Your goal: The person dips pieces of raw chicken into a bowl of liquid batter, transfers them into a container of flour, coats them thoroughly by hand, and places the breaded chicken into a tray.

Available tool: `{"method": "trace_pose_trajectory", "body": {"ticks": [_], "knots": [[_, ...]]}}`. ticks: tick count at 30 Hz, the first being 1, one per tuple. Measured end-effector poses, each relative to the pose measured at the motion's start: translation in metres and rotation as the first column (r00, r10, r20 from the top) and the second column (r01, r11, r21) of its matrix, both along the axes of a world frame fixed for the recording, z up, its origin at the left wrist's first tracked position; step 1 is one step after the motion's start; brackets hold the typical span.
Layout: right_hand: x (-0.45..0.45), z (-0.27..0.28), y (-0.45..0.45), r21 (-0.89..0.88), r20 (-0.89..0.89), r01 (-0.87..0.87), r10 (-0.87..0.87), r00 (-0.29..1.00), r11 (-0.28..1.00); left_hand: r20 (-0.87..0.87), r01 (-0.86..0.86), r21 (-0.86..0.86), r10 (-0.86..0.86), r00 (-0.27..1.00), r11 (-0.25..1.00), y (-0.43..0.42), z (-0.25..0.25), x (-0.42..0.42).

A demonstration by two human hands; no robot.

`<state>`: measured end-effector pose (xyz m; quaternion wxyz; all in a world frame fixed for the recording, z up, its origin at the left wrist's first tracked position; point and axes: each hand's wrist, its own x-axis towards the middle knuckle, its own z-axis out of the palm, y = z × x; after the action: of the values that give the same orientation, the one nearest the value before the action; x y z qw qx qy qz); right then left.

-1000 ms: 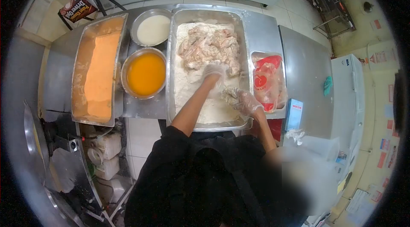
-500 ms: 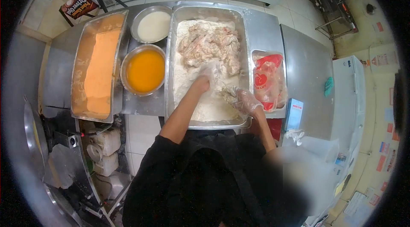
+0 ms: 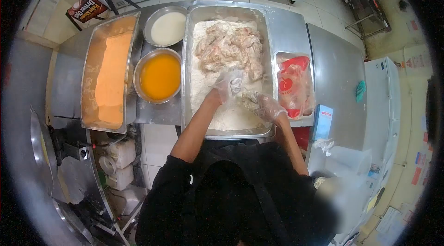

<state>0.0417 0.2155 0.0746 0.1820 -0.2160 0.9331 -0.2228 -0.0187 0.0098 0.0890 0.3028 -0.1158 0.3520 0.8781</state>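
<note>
Both my hands wear clear plastic gloves and are over a large steel tray [image 3: 187, 74] of white flour [image 3: 231, 120]. My right hand [image 3: 264, 107] is closed around a flour-coated piece [image 3: 250, 100] that looks like raw meat. My left hand [image 3: 228, 86] is just left of it, fingers curled, with floury matter at the fingertips; what it holds, if anything, is too unclear to tell. Beyond my hands, a pile of floured raw meat pieces [image 3: 229, 47] lies in the far half of the tray.
Left of the tray stand a bowl of yellow-orange liquid [image 3: 160, 77], a bowl of whitish liquid [image 3: 167, 28] and a long pan of orange powder [image 3: 111, 74]. To the right are a small tray with a red-printed bag [image 3: 293, 86], a blue box [image 3: 323, 121] and a green cloth [image 3: 360, 91].
My left hand has turned, and its fingers are now more visible beside my right hand. My right hand keeps its hold on the floured piece. The view has shifted slightly.
</note>
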Motion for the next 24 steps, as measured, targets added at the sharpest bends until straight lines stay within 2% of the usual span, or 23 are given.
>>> {"method": "trace_pose_trajectory", "body": {"ticks": [2,5,9,10,12,13,14,15,16,17,18,19,20,22,24], "knots": [[0.002,-0.004,0.002,0.001,-0.011,0.010,-0.010,1.000,1.000,0.073,-0.065,0.056,0.060,0.996,0.996,0.001,0.008,0.005],[0.001,0.024,-0.005,0.016,0.065,0.044,-0.045,0.997,0.999,0.115,-0.071,0.047,0.066,0.991,0.996,0.001,0.017,0.009],[0.003,0.033,-0.010,-0.039,0.025,0.029,-0.028,0.999,0.999,0.018,-0.005,0.005,0.005,1.000,1.000,0.001,0.010,0.008],[0.003,0.033,-0.010,-0.055,0.016,0.039,-0.039,0.999,0.998,-0.282,-0.057,-0.146,0.014,0.959,0.988,0.002,0.002,0.009],[0.003,0.033,-0.010,-0.002,0.021,0.017,-0.017,1.000,1.000,-0.554,-0.149,-0.271,-0.028,0.832,0.951,0.001,-0.005,0.009],[0.003,0.033,-0.010,0.052,0.027,-0.008,0.007,1.000,0.999,-0.306,-0.028,-0.143,-0.017,0.952,0.989,-0.002,0.011,0.010],[0.003,0.025,-0.008,0.050,0.028,-0.007,0.005,1.000,0.999,-0.035,0.053,0.017,-0.053,0.998,0.998,-0.005,0.022,0.010],[0.002,0.018,-0.007,-0.019,0.046,0.025,-0.024,0.999,1.000,-0.034,0.054,0.015,-0.054,0.998,0.998,-0.007,0.020,0.009],[0.002,0.011,-0.005,-0.086,0.065,0.058,-0.052,0.996,0.995,-0.251,0.102,-0.148,-0.137,0.958,0.984,-0.009,0.018,0.008],[0.003,0.005,-0.002,-0.088,0.065,0.058,-0.053,0.996,0.994,-0.439,0.109,-0.314,-0.246,0.864,0.943,-0.010,0.016,0.008],[0.003,0.008,-0.004,-0.080,0.093,0.078,-0.071,0.993,0.994,-0.438,0.109,-0.315,-0.247,0.864,0.943,-0.008,0.023,0.008],[0.004,0.011,-0.005,-0.071,0.121,0.098,-0.089,0.989,0.993,-0.222,0.069,-0.162,-0.104,0.969,0.984,-0.003,0.029,0.009],[0.004,0.014,-0.006,-0.072,0.122,0.098,-0.089,0.989,0.993,0.030,-0.013,-0.022,0.014,0.999,1.000,-0.001,0.035,0.010],[0.006,0.023,-0.010,-0.101,-0.052,0.015,-0.020,0.998,0.995,0.014,-0.050,-0.001,0.050,0.999,0.999,0.000,0.034,0.011],[0.005,0.025,-0.011,-0.089,-0.038,0.016,-0.020,0.999,0.996,0.000,-0.085,0.020,0.085,0.996,0.996,-0.002,0.027,0.011]]}}
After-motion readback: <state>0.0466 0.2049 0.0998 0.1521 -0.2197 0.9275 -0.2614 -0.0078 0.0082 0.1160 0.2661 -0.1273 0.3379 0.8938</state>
